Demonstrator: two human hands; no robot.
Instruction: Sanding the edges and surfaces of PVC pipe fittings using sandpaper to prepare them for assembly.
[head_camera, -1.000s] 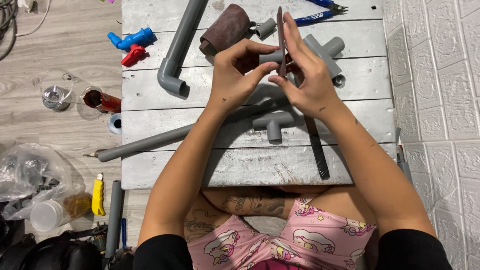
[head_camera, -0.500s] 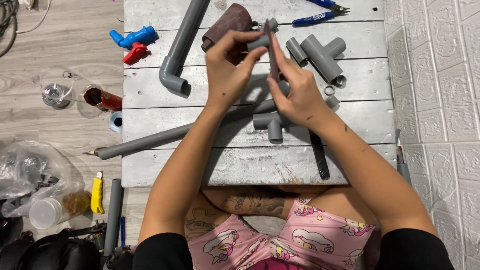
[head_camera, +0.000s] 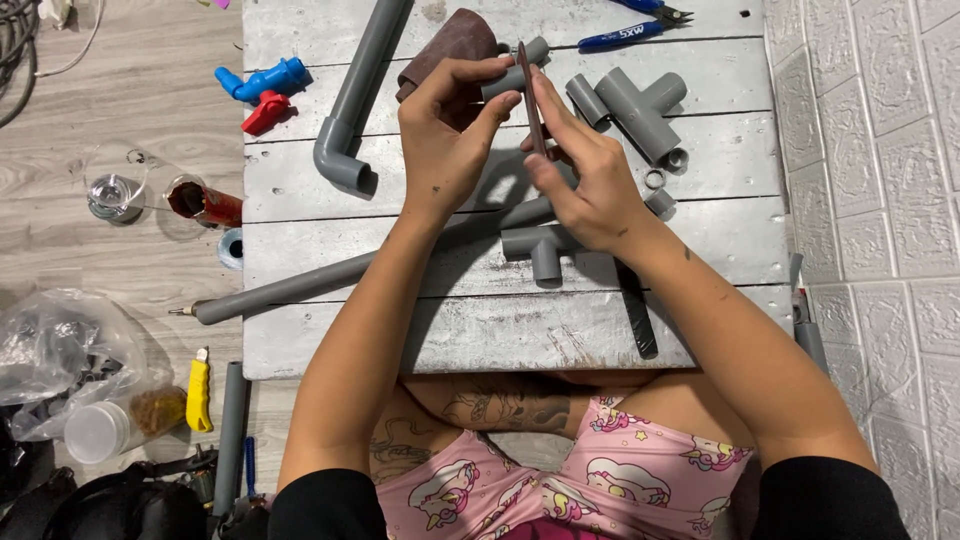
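My left hand (head_camera: 445, 135) holds a short grey pipe piece (head_camera: 512, 72) above the grey wooden table (head_camera: 500, 330). My right hand (head_camera: 585, 170) grips a thin brown strip of sandpaper (head_camera: 528, 95), held on edge against the end of that pipe piece. Both hands hover over the middle of the table. Just below them lies a grey tee fitting (head_camera: 538, 248), and a long grey pipe (head_camera: 330, 278) runs under my left forearm.
A brown sandpaper roll (head_camera: 450, 40), a grey pipe with an elbow (head_camera: 350, 110), a large tee fitting (head_camera: 640, 110), small rings (head_camera: 655, 180), blue-handled pliers (head_camera: 630, 30) and a dark blade (head_camera: 635, 310) lie on the table. On the floor at left: blue and red valves (head_camera: 262, 85), glue can (head_camera: 200, 200), yellow cutter (head_camera: 197, 390), plastic bag (head_camera: 60, 350).
Both hands have shifted left and slightly up with the pipe piece and the sandpaper strip, uncovering the large tee fitting at the right.
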